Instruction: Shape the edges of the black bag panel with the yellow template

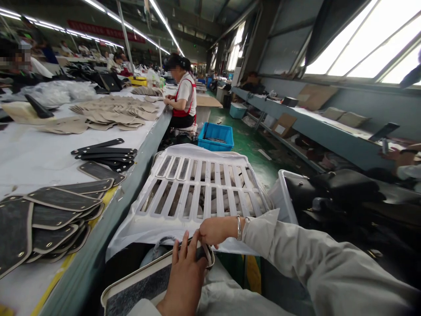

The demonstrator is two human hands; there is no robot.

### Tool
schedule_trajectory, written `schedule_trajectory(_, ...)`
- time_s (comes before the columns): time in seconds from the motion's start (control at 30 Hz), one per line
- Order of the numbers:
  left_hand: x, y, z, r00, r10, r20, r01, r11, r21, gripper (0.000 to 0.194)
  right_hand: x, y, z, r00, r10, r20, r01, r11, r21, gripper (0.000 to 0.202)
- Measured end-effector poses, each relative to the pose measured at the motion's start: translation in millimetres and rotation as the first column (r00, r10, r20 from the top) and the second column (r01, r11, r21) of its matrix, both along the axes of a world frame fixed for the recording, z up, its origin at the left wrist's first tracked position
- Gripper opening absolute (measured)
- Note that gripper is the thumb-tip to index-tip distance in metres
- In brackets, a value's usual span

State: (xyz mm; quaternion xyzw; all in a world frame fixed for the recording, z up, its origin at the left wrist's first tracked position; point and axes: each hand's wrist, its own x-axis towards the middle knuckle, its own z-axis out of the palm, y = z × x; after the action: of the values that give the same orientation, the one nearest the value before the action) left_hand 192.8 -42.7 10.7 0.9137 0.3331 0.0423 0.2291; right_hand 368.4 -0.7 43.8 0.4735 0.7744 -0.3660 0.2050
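Note:
A dark grey bag piece (140, 285) with cream edging lies tilted low in front of me, partly cut off by the lower frame edge. My left hand (186, 274) rests over it with fingers stretched and apart, the fingertips near its upper edge. At its upper right corner, my right hand (215, 230) is closed, the fingertips meeting beside my left fingers; what they pinch is hidden. Just beyond stands a white slotted frame (167, 186), covered with white sheeting at its sides. Several narrow dark pieces with pale borders (173, 167) sit in its upper left slots.
On the left table (131, 193) lie edged dark panels (62, 202), black straps (105, 153) and beige pieces (112, 109). A co-worker (184, 92) sits farther along it. A blue crate (215, 136) stands on the floor. Black bags (342, 188) are piled at right beside a clear bin (286, 193).

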Motion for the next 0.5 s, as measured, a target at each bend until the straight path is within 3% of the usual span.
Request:
schedule_trajectory(0.2,4,4,11.1,0.996,-0.016,-0.089,0.011,0.998,-0.06,0.01,9,-2,-10.6,0.956,-0.237,-0.17,0.212,0.965,-0.155,0.02)
schedule_trajectory(0.3,4,5,13.0,0.995,-0.019,-0.099,0.015,0.999,-0.047,0.012,19,-12,-14.8,0.899,-0.373,-0.229,0.304,0.909,-0.286,0.028)
schedule_trajectory(0.33,4,4,12.5,0.995,-0.02,-0.097,0.017,0.999,-0.037,0.013,23,-18,-17.2,0.851,-0.454,-0.265,0.347,0.863,-0.366,0.031)
schedule_trajectory(0.4,3,4,10.4,0.995,-0.028,-0.092,0.027,1.0,-0.013,0.013,31,-33,-24.8,0.635,-0.69,-0.348,0.42,0.687,-0.593,0.033)
schedule_trajectory(0.47,2,3,7.3,0.996,-0.039,-0.085,0.04,0.999,0.007,0.012,35,-51,-36.6,0.283,-0.887,-0.366,0.384,0.454,-0.804,0.028)
schedule_trajectory(0.5,1,2,5.8,0.996,-0.042,-0.077,0.043,0.999,0.017,0.011,36,-60,-43.5,0.127,-0.927,-0.353,0.34,0.375,-0.863,0.028)
